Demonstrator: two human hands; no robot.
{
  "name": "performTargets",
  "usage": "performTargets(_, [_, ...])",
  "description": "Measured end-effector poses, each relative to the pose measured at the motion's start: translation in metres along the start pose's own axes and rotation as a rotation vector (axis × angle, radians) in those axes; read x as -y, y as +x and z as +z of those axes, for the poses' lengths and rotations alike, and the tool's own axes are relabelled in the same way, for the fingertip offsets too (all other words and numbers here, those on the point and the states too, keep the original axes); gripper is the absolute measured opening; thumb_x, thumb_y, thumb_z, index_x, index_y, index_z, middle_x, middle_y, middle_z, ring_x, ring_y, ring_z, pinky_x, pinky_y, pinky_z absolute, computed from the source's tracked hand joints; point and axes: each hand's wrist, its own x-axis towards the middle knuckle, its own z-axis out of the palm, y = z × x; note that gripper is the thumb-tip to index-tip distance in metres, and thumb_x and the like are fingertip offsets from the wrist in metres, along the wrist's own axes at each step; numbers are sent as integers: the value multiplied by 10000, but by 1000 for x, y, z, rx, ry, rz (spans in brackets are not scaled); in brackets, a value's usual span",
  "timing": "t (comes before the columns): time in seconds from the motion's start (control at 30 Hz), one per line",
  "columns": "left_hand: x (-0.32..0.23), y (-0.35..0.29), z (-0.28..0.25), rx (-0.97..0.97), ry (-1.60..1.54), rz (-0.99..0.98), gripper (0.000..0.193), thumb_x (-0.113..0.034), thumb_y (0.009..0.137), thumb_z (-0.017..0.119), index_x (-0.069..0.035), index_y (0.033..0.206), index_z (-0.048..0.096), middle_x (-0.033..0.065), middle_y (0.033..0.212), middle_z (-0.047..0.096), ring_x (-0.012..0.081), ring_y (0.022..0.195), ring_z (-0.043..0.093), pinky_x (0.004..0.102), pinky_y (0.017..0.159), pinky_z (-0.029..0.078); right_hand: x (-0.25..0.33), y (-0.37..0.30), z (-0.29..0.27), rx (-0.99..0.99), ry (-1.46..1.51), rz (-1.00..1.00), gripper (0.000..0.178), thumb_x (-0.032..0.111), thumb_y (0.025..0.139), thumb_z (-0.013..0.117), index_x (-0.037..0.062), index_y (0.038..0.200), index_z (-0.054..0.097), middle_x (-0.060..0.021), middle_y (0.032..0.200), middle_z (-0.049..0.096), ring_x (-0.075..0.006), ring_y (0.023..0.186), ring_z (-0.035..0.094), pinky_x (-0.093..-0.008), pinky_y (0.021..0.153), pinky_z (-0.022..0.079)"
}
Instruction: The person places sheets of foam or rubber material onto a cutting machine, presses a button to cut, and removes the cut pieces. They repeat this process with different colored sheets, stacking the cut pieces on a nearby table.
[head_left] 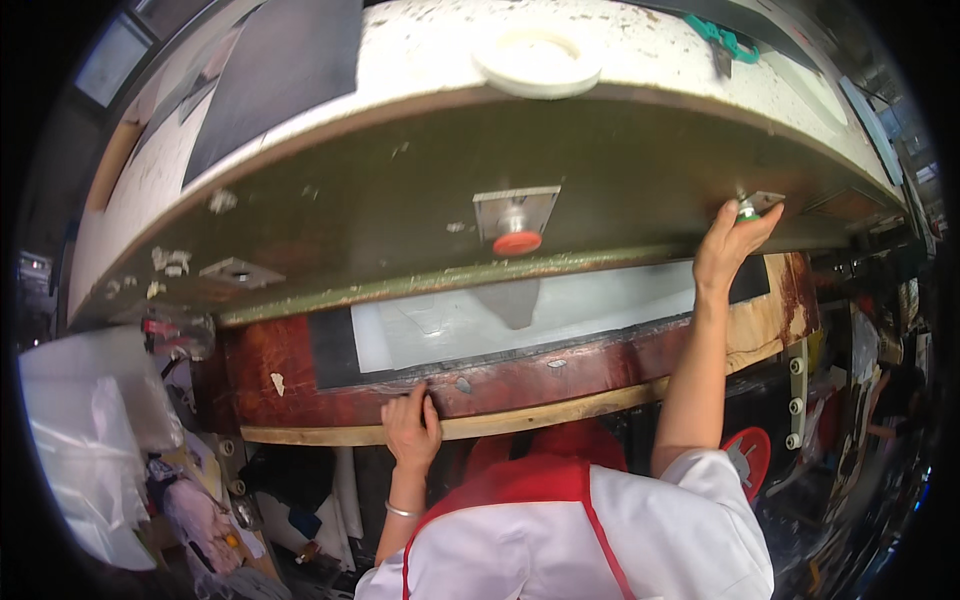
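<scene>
Where the right hand (pixel 722 255) parts — thumb from fingers — a green button (pixel 748 217) sits.

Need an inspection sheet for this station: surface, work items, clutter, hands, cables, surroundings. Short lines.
Surface: red-brown board with pale wooden front edge; light and grey patches in its finish.
Work items: grey-white sheet lying on black sheet; red button and green button on green panel.
Clutter: white ring and teal-handled tool on top ledge.
Hands: left hand at board's front edge, finger on its surface; right hand at green button, pressing or not unclear.
Cables: nothing seen.
Surroundings: translucent plastic sheeting at left; red round object lower right.
</scene>
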Motion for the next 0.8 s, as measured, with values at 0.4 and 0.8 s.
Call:
performTargets(0.4, [15, 29, 9, -23, -20, -58, 195, -71, 825, 578, -54, 988, 684, 160, 791, 643, 333, 719, 604, 421, 667, 474, -26, -48, -51, 203, 170, 96, 821, 284, 908, 575, -107, 1433, 80, -321, 1475, 157, -421, 1381, 191, -421, 1133, 177])
performTargets(0.8, [34, 10, 22, -102, 157, 88, 246, -184, 903, 538, -25, 1028, 677, 178, 931, 689, 336, 825, 661, 403, 730, 523, -90, -299, -314, 178, -392, 586, 204, 165, 771, 698, 47, 929, 646, -74, 759, 623, -269, 726, 624, -371, 648, 504])
